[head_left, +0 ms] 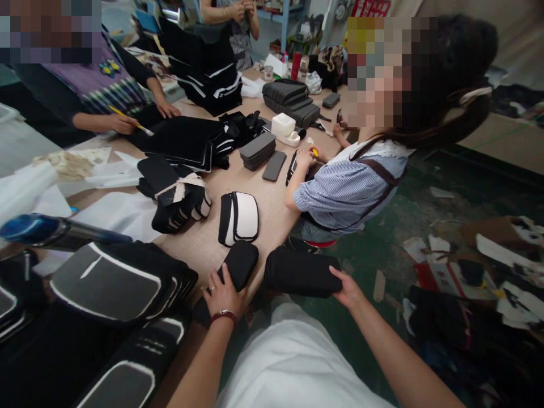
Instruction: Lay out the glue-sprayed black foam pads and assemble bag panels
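My left hand (225, 294) lies across a dark, rounded black fabric pad (241, 262) at the table's near edge. Its fingers reach over one side, and the wrist hides part of the pad. Off the table edge, my right hand (347, 286) grips the end of a thick stack of black rounded fabric pieces (300, 271), thumb on top. Just beyond my left hand, black pieces with a white rounded panel (246, 216) lie flat on the table.
Black-and-grey pieces with white edging (110, 280) are piled at left. A tied black bundle (176, 195) and grey pads (258, 148) lie farther along the table (199, 241). A co-worker in a striped shirt (348, 190) sits at right; another holds a brush (131, 120) across the table.
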The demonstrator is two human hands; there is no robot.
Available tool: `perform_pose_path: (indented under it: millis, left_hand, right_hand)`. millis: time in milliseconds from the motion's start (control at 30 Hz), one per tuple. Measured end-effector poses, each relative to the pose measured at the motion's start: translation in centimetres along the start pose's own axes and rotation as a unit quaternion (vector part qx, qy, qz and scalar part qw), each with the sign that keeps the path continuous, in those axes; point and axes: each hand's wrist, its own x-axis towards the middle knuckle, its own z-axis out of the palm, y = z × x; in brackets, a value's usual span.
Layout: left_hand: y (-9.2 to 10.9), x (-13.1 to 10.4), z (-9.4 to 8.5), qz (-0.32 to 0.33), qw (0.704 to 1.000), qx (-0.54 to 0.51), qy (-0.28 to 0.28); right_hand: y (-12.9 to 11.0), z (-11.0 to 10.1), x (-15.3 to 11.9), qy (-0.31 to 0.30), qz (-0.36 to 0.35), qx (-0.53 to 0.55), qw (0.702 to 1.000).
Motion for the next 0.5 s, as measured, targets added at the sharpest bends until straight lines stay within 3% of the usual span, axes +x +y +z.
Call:
perform_pose_path:
  millis: [100, 200, 267, 367, 433, 500]
  left_hand:
    - [-1.0, 0.3, -0.7, -0.023, 0.999, -0.026, 0.010]
    - [0.4, 0.7, -2.9, 0.050, 0.994, -0.086, 0.052]
    - [3.3, 1.3, -4.5, 0.172, 0.975, -0.119, 0.079]
    - [9.4, 3.2, -5.3, 0.351, 0.928, -0.109, 0.056]
    - [13.0, 5.1, -4.7, 0.399, 0.912, -0.085, 0.039]
    - [15.6, 7.4, -3.8, 0.400, 0.913, -0.069, 0.040]
  right_hand:
    - [1.5, 0.5, 0.9, -0.006, -0.009, 0.001, 1.000]
    - [2.8, 1.0, 2.0, -0.002, -0.019, 0.008, 1.000]
    - [3.3, 1.2, 2.9, 0.003, -0.028, 0.017, 0.999]
    - [3.4, 1.6, 4.2, 0.010, -0.046, 0.037, 0.998]
    - [3.2, 1.9, 5.1, 0.016, -0.058, 0.052, 0.997]
    - [3.2, 2.3, 6.0, 0.025, -0.069, 0.066, 0.995]
